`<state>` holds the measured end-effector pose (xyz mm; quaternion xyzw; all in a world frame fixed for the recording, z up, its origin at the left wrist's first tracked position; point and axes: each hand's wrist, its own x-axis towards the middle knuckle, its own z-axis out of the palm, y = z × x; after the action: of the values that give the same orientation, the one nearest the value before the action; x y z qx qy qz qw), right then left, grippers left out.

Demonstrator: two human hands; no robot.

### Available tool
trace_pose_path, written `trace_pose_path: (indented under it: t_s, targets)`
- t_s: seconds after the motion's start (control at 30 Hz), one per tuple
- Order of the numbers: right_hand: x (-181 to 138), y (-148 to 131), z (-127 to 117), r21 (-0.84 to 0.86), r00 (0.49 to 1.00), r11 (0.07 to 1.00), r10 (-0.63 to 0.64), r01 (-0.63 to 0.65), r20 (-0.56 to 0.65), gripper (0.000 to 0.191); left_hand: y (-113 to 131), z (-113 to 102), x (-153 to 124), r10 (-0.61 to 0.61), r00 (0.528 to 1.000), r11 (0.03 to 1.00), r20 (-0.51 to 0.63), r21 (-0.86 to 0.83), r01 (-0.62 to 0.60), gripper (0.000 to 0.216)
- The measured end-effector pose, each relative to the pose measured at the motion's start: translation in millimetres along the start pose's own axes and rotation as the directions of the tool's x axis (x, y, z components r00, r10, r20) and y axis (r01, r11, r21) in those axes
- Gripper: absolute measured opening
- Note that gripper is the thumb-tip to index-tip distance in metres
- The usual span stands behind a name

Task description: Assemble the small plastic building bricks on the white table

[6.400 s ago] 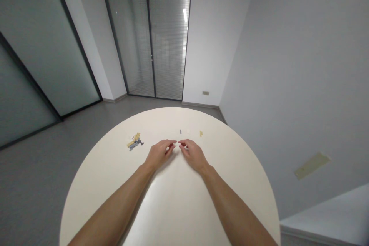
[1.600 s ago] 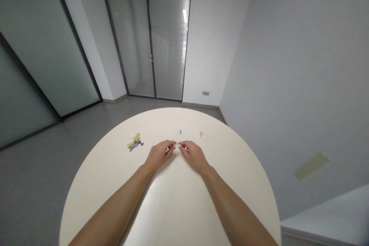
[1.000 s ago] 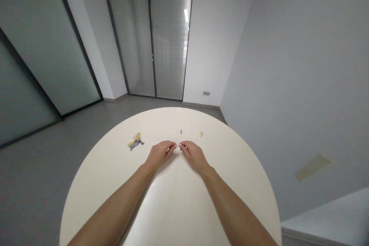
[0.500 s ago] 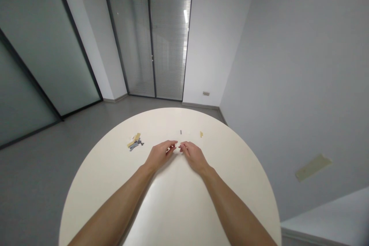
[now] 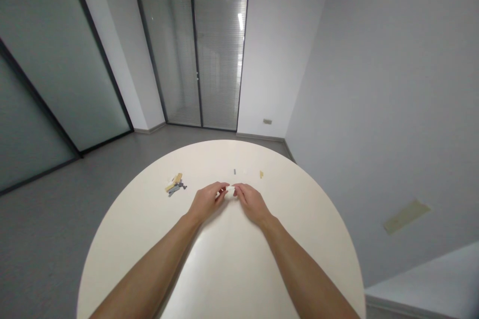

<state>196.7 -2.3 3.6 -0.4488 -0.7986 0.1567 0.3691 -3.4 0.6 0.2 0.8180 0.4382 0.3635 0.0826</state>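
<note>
Above the middle of the round white table, a small white piece [image 5: 231, 188] spans the gap between my fingertips; its exact kind is too small to make out. My left hand [image 5: 207, 201] pinches its left end between thumb and fingers. At the right end, the fingers of my right hand [image 5: 252, 203] are closed on the same piece. A small grey piece [image 5: 235, 171] lies just beyond my fingertips, and a small yellow piece [image 5: 261, 174] lies farther right.
A loose pile of flat yellow, grey and white pieces [image 5: 174, 185] lies left of my hands on the table [image 5: 232, 279]. Behind the table's curved far edge are the floor, a glass door [image 5: 219, 60] and white walls. Frosted glass panels [image 5: 56, 50] stand at the left.
The white piece now shows clearly between both hands, where only a small gap was visible before. My fingers have shifted slightly; the pieces on the table lie as they were.
</note>
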Motion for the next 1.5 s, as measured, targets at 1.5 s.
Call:
trace_pose_path:
  t_s: [1.5]
  targets:
    - [0.5,-3.6,-0.1,-0.002,1.0,1.0,0.003,-0.003,-0.023,0.022,6.4,-4.5,-1.7,-0.049,0.999,0.998,0.01,-0.039,0.049,0.028]
